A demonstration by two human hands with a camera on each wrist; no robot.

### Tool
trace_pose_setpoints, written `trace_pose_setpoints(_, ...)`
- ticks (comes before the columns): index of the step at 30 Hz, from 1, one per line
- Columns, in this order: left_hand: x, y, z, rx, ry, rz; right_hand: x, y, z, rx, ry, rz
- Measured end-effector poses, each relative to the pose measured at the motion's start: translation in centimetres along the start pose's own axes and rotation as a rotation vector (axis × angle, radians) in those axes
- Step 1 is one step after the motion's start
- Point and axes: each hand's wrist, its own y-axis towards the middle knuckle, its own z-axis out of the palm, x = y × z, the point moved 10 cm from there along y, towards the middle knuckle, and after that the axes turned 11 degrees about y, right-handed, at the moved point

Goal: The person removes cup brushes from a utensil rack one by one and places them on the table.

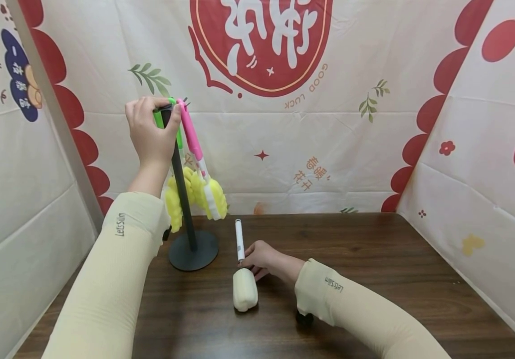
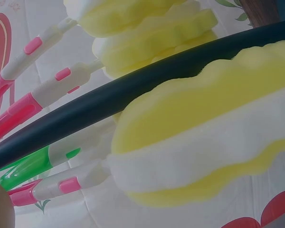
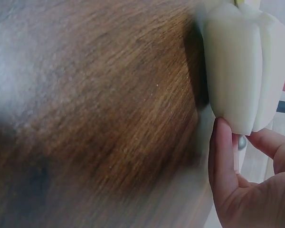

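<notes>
Brush [image 1: 245,290] w/ cream sponge head & white handle, on or just above table [image 1: 352,239] (contact unclear), R of black stand [image 1: 184,189]. R hand [image 1: 263,257] pinches its thin neck, prob. b/c that is firmer than foam. L hand [image 1: 153,127] has fingers curled over stand top, prob. to steady it, partly hiding hanging pts. Yellow-sponge brushes [image 1: 214,198] crowd the post; printed cloth [image 1: 365,159] encloses back & sides.

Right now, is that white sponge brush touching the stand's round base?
Apart. The head view shows a strip of brown tabletop between the white sponge brush and the stand's round base.
</notes>
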Motion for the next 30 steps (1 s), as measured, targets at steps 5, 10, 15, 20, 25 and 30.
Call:
trace_pose_setpoints(5, -0.12, 0.02, 0.10, -0.001, -0.002, 0.003, -0.27, 0.22, 0.04, 0.001, -0.009, 0.005)
trace_pose_setpoints(10, -0.31, 0.00, 0.25, 0.003, -0.008, 0.004, -0.26, 0.21, 0.05, 0.007, -0.012, -0.002)
trace_pose_setpoints(15, -0.54, 0.09, 0.29, 0.007, -0.005, 0.001, -0.24, 0.25, -0.05, 0.007, -0.017, -0.005)
trace_pose_setpoints(20, -0.78, 0.26, 0.34, 0.011, -0.004, 0.003, -0.05, 0.19, -0.30, -0.007, -0.030, -0.010)
trace_pose_setpoints(25, -0.69, 0.30, 0.27, 0.011, -0.005, -0.002, 0.04, 0.05, -0.44, -0.017, -0.034, -0.011)
trace_pose_setpoints(30, -0.26, 0.10, 0.08, 0.019, -0.010, -0.011, -0.13, -0.07, -0.29, -0.011, -0.035, -0.002)
